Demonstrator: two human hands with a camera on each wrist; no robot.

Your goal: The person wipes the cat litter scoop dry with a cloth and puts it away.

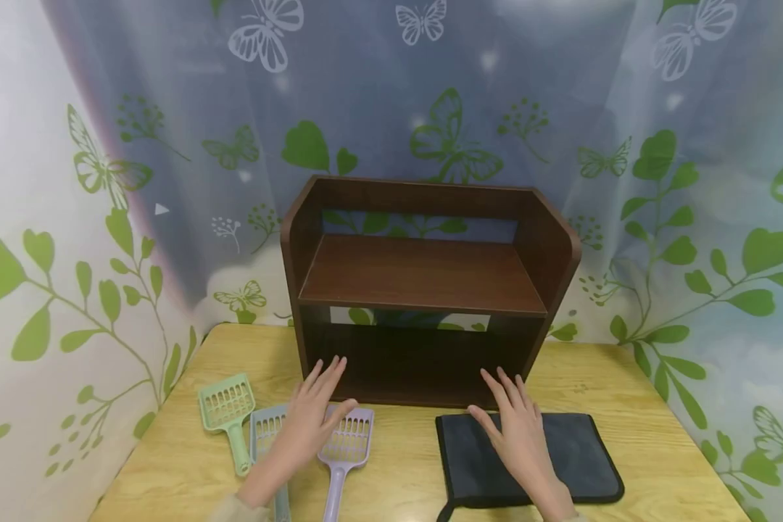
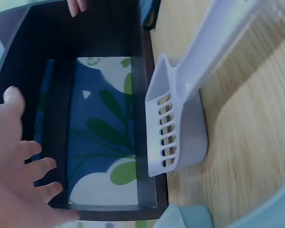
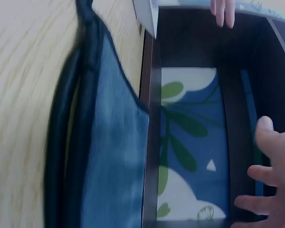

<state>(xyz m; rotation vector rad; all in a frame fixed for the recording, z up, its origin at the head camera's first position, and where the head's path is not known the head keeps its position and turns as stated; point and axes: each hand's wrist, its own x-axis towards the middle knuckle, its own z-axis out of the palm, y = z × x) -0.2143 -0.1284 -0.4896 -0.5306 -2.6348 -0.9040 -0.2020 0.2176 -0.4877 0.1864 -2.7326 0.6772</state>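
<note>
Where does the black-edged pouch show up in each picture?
Head: pouch at lower right, partly hidden by the right hand.
Left wrist: apparently just a sliver of pouch, top edge, near the middle.
Right wrist: pouch large, left of centre.
Shared landmark: the dark brown shelf.

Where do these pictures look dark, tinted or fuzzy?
Head view: fairly sharp, but the dark-brown wooden two-tier shelf is very dark in its lower compartment; left wrist view: bluish tint, soft shadow across the light wood-grain table; right wrist view: hazy, the dark-blue fabric pouch with black trim looking soft.
</note>
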